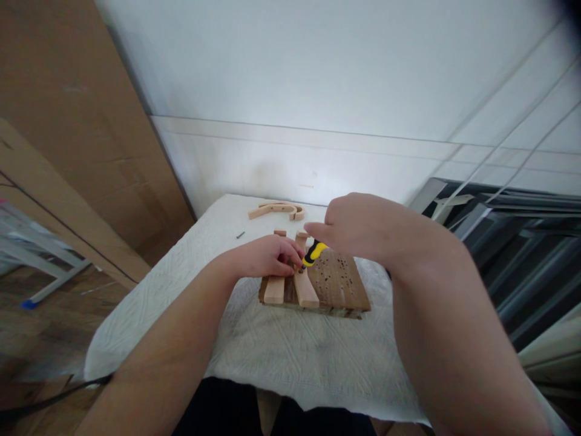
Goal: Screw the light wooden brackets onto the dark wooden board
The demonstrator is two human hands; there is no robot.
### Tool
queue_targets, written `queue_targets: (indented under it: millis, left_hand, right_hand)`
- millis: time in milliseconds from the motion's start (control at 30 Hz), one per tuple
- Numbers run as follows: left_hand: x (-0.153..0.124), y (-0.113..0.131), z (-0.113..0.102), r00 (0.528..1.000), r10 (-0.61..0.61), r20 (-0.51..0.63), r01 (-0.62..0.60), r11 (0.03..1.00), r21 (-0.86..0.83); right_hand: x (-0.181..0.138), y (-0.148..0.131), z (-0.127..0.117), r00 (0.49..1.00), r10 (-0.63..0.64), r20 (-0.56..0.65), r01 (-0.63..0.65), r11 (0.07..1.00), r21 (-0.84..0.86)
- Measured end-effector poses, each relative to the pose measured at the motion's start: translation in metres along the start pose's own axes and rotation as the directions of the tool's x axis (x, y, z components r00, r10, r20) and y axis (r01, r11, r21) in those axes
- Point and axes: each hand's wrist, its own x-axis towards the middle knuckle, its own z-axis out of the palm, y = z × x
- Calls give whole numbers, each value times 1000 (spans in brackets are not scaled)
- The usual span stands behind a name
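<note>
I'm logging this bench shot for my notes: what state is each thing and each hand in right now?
left hand: fingers pressed down on the pale strips
right hand: closed on the screwdriver
screwdriver: tilted, tip down by the strips
pale wooden strips: flat on the board, side by side
dark board: flat on the white cloth
curved wooden pieces: lying apart, untouched
small screw: loose on the cloth

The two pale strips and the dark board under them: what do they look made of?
The strips look like unfinished light wood, matte with square-cut ends. The board looks like darker, weathered wood: brown grain and many small dark holes. It rests on a white quilted-looking cloth.
</note>
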Motion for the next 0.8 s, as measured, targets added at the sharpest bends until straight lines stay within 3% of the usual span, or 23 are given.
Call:
queue_targets:
  millis: [67, 133, 367, 533, 600, 800]
  left_hand:
    - [0, -1, 0, 1000, 3, 2, -3, 1000, 8]
    - [0, -1, 0, 1000, 10, 9, -10, 1000, 5]
    - [1, -3, 1, 999, 46, -2, -46, 999, 15]
    - [1, -4, 0, 999, 44, -2, -44, 999, 11]
    - [0, -3, 0, 999, 33, -7, -33, 999, 0]
    - [0, 1, 0, 1000, 22, -10, -22, 1000, -8]
  right_hand:
    - [3, 0, 2, 999, 44, -31, -44, 999, -3]
    - [4, 2, 3, 999, 39, 11, -39, 999, 3]
    - [-1, 9, -2, 983, -147, 114, 144, 989, 27]
    - [5, 4, 2, 999, 12, 38, -11, 999, -44]
    - [6, 3, 3, 998, 21, 52, -18, 999, -49]
    - [-3, 9, 1, 988, -131, 76, 126, 990, 64]
